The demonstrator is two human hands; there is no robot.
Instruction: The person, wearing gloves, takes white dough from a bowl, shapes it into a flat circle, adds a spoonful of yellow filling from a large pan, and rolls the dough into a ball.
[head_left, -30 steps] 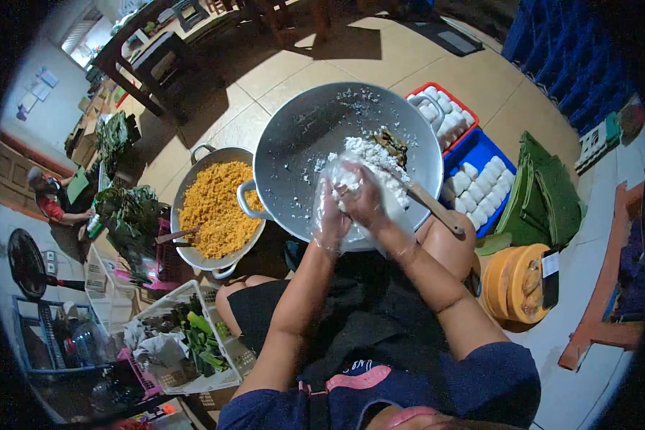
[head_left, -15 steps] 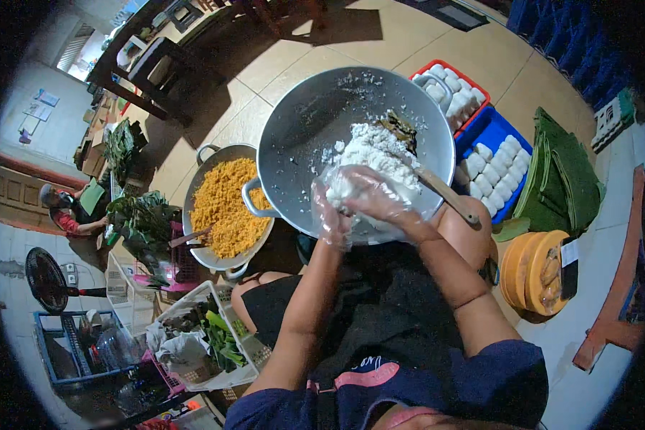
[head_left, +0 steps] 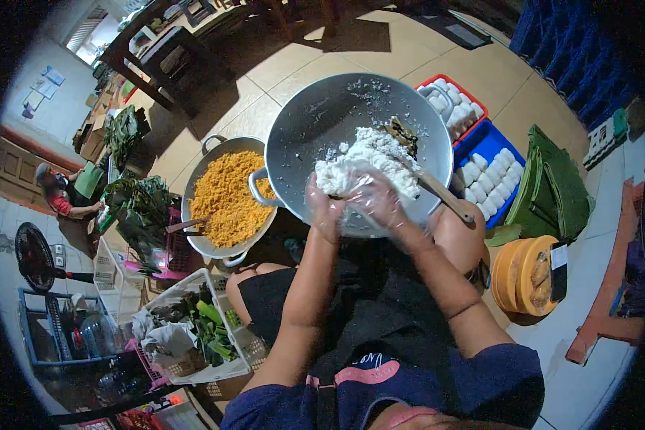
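A large grey metal pan (head_left: 301,122) stands at my lap with a heap of crumbly white food, like sticky rice (head_left: 383,154), in it. Both my hands are in clear plastic gloves over its near side. My left hand (head_left: 327,209) is curled round a white clump (head_left: 332,178). Close beside it, my right hand (head_left: 378,202) is smeared by motion, its fingers near the clump and the heap. A wooden spatula (head_left: 448,197) leans over the pan's right rim. Dark, leaf-like pieces (head_left: 403,135) lie behind the heap.
Left is a pan of orange-yellow grains (head_left: 229,190). On the right stand a red tray (head_left: 473,97) and a blue tray (head_left: 480,143) of white pieces, banana leaves (head_left: 555,190) and an orange tub (head_left: 516,276). A crate (head_left: 254,351) is at lower left; another person (head_left: 61,193) sits far left.
My hands, pressed together before, have come a little apart and the white clump shows more. The right hand has turned and shifted slightly. The whole view has moved a little.
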